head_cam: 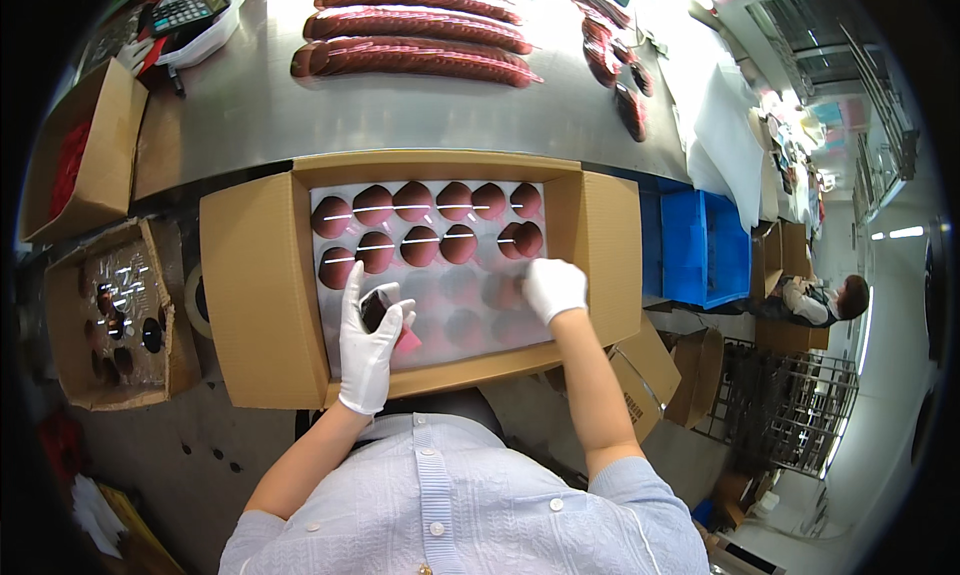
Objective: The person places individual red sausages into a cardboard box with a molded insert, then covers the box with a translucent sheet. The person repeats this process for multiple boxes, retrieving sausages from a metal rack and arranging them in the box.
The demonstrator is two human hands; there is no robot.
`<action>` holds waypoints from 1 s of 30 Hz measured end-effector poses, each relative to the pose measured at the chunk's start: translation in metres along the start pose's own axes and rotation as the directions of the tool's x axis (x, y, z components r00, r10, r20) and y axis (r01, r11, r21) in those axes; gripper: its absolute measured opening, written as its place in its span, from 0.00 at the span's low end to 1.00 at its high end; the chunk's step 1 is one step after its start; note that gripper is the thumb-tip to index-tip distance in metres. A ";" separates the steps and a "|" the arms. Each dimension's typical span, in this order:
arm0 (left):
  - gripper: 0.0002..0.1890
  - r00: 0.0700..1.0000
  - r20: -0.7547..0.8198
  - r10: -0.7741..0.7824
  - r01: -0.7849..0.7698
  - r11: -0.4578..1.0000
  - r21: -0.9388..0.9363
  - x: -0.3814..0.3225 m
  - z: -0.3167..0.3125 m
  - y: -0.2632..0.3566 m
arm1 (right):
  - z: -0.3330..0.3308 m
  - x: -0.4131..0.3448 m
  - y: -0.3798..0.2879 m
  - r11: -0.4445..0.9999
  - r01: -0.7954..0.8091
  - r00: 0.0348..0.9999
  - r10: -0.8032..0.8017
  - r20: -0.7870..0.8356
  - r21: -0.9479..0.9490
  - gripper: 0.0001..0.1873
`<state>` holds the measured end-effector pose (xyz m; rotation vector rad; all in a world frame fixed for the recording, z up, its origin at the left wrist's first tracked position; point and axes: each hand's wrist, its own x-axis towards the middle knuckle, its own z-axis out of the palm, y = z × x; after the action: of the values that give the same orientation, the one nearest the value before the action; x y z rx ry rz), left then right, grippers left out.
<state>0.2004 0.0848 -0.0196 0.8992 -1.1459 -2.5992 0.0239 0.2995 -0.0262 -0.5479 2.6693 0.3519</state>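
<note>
An open cardboard box [247, 290] stands before me. On its white foam sheet [345, 342], tinted reddish-brown lenses [412, 201] lie in two rows; at the right end of the second row two lenses overlap. Fainter round shapes show through the sheet's lower half. My gloved left hand [369, 342] holds a small stack of dark lenses [374, 310] over the left part of the box, with something pink by its fingertips. My gloved right hand [556, 288] is at the right side, fingers curled, just below the overlapping lenses; whether it holds anything is hidden.
Long rows of stacked lenses [420, 57] lie on the metal table [450, 117], with loose stacks [630, 109] to their right. Cardboard boxes [112, 139] stand at the left, one holding wrapped lenses. A blue bin [694, 248] is at the right. Farther right, a person [814, 301] sits.
</note>
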 end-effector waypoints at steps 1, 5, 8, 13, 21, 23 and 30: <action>0.31 0.996 -0.023 0.081 -0.081 0.996 0.023 0.002 0.002 -0.004 | -0.038 -0.017 -0.031 0.973 0.099 0.988 -0.121 0.097 0.206 0.12; 0.18 0.988 -0.008 0.156 -0.156 0.988 0.017 0.013 -0.009 -0.023 | -0.035 -0.050 -0.089 0.468 0.147 0.855 -0.503 0.126 0.872 0.17; 0.16 0.982 0.018 0.188 -0.188 0.982 0.016 0.007 -0.014 -0.019 | -0.039 -0.050 -0.104 0.462 0.097 0.852 -0.497 0.167 0.882 0.15; 0.12 0.992 -0.020 0.126 -0.127 0.988 -0.085 0.001 -0.027 -0.009 | -0.026 -0.056 -0.115 0.477 0.181 0.891 -0.449 0.062 0.860 0.16; 0.18 0.908 -0.122 0.402 -0.415 0.902 -0.118 -0.004 -0.039 0.082 | 0.009 -0.032 -0.161 0.644 0.477 0.871 -0.441 -0.219 0.598 0.13; 0.19 0.910 -0.116 0.397 -0.410 0.905 -0.116 -0.002 -0.042 0.085 | 0.005 -0.033 -0.160 0.764 0.435 0.898 -0.405 -0.171 0.477 0.13; 0.20 0.964 -0.108 0.245 -0.254 0.964 -0.081 -0.009 -0.038 0.066 | 0.009 -0.025 -0.054 0.967 0.221 0.973 -0.210 -0.101 0.125 0.14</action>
<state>0.2243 0.0187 0.0120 0.7954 -1.0291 -2.3582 0.0712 0.2621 -0.0324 -0.8187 2.6566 0.0847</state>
